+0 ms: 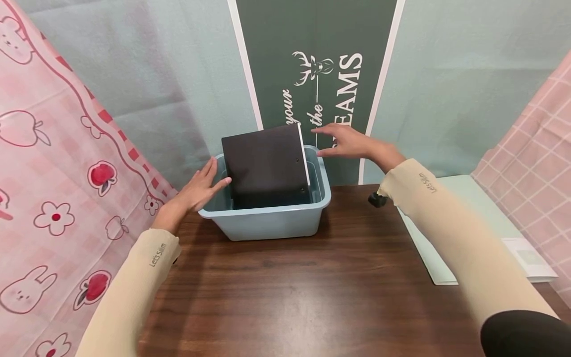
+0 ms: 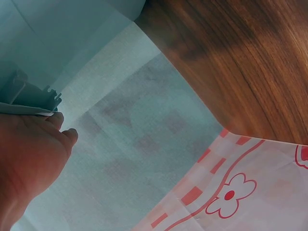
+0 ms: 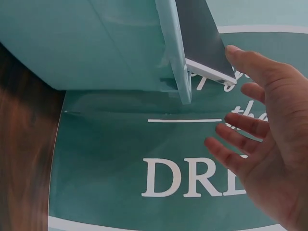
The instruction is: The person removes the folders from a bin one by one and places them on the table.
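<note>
A light blue plastic tub [image 1: 272, 225] stands on the table against the back cloth. Leaning in it is a dark, flat, rectangular piece [image 1: 265, 161] with a white right edge and two small round studs; its lower part is hidden inside the tub. My left hand [image 1: 196, 191] is at the tub's left rim, fingers extended and thumb reaching over the inside toward the dark piece. In the left wrist view, that hand's fingertips are right at the rim. My right hand [image 3: 269, 125] hovers beyond the right rim, fingers spread and apart from the dark piece's white edge, holding nothing.
Pale green flat folders or sheets [image 1: 464, 198] lie at the right, partly under my right forearm, with a white printed sheet [image 1: 528, 258] by them. A pink patterned cloth [image 1: 58, 173] hangs at the left, a lettered green cloth [image 1: 276, 44] behind the tub. The brown wooden table [image 1: 285, 297] spreads in front.
</note>
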Available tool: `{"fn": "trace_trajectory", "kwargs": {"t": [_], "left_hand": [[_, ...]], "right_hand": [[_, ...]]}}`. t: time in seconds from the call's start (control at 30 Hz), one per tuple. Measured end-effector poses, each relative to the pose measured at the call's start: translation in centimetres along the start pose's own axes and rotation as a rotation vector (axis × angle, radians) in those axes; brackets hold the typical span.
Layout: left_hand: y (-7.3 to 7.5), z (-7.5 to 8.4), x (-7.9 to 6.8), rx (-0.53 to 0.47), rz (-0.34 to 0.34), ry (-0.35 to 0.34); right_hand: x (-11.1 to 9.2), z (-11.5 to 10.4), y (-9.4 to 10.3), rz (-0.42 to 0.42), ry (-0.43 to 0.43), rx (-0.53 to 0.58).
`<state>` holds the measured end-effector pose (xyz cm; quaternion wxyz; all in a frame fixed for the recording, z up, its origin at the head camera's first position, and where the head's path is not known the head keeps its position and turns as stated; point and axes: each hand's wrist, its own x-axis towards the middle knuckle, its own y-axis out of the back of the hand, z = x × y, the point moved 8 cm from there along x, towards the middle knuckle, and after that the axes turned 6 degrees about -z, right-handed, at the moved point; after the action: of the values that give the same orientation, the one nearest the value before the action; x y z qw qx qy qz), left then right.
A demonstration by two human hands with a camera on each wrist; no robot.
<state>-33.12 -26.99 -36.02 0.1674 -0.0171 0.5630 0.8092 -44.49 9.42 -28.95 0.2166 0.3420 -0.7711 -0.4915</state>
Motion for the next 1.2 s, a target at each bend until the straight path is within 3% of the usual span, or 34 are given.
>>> {"fn": "trace_trajectory", "kwargs": {"t": [0.33,0.9,1.2], "left_hand": [[-0.1,-0.1,-0.1,0.0,-0.007,0.004],[0.2,-0.3,-0.4,-0.001,-0.01,0.001],[0.1,-0.1,0.0,-0.021,-0.007,-0.009]], "right_hand": [[1.1,0.5,-0.9,0.011,-0.055,0.191],[4.1,-0.5,-2.1,0.061,-0.006,0.386],[4.8,-0.1,-2.8,0.072,-0.058,0.568]]}}
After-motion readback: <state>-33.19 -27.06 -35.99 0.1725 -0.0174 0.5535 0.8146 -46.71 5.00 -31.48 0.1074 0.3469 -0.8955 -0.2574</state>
